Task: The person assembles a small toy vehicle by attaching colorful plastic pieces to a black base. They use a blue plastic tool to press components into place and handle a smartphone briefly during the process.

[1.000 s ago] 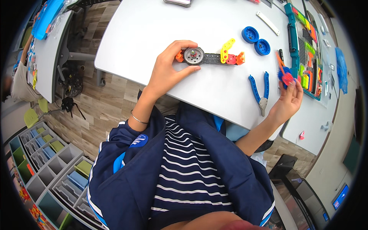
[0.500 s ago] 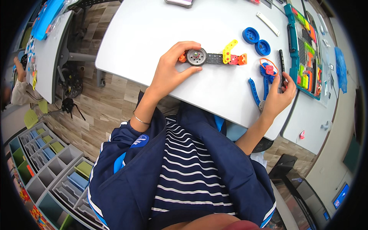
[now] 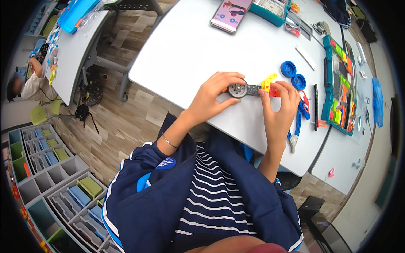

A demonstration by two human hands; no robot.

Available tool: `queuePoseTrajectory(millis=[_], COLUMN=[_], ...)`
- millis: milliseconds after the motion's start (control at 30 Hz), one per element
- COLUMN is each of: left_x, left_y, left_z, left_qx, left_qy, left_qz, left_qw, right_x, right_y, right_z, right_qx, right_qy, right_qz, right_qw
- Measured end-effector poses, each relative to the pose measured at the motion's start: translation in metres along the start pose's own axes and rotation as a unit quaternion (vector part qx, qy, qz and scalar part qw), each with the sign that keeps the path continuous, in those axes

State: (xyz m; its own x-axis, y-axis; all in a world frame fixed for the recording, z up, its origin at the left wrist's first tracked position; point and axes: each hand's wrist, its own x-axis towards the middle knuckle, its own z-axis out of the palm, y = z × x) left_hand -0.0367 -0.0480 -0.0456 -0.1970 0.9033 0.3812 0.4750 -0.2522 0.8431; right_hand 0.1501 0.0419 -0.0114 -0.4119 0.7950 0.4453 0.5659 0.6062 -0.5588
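Note:
Over the white table, my left hand (image 3: 216,95) pinches the wheeled end of a toy building-block assembly between thumb and fingers. That end carries a grey wheel (image 3: 238,89) on a black perforated beam (image 3: 254,90). A bent yellow piece (image 3: 268,81) and a red block (image 3: 274,91) sit at the beam's other end. My right hand (image 3: 282,103) closes its thumb and fingers around that red end, partly hiding it. To the right of this hand lies a blue-handled tool (image 3: 298,123) with a grey tip, beside small blue and red-orange parts (image 3: 304,104).
Two blue wheel rims (image 3: 288,69), a white strip (image 3: 306,57) and a black bar (image 3: 316,107) lie to the right. Beyond them stands a teal case (image 3: 327,84) of colourful blocks. A phone (image 3: 231,16) lies at the far side. Another person (image 3: 31,84) sits at the left table.
My right hand has moved left from beside the black bar and small blue parts to the assembly's red end. My left hand still holds the wheeled end. The view has shifted, showing more phone.

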Motion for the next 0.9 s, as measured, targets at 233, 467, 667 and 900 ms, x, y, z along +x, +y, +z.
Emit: queuePoseTrajectory(millis=[233,467,667,900], left_x=[-0.0015,-0.0011,-0.0011,0.0004], left_y=[0.0017,0.0013,0.0024,0.0009], left_z=[0.0029,0.0018,0.0006,-0.0012], left_qx=[-0.012,-0.011,-0.058,-0.052], left_qy=[0.0,0.023,0.061,0.048], left_qz=[-0.018,0.01,-0.02,-0.034], left_qw=[1.0,1.0,0.996,0.997], right_x=[-0.0072,-0.0087,-0.0082,-0.0075], right_y=[0.007,0.0091,0.0067,0.0089], right_z=[0.0024,0.002,0.0033,0.0055], right_qx=[0.047,0.06,0.081,0.074], right_qy=[-0.005,0.004,0.004,0.003], right_qz=[0.033,0.024,0.031,0.025], right_qw=[0.998,0.998,0.996,0.997])
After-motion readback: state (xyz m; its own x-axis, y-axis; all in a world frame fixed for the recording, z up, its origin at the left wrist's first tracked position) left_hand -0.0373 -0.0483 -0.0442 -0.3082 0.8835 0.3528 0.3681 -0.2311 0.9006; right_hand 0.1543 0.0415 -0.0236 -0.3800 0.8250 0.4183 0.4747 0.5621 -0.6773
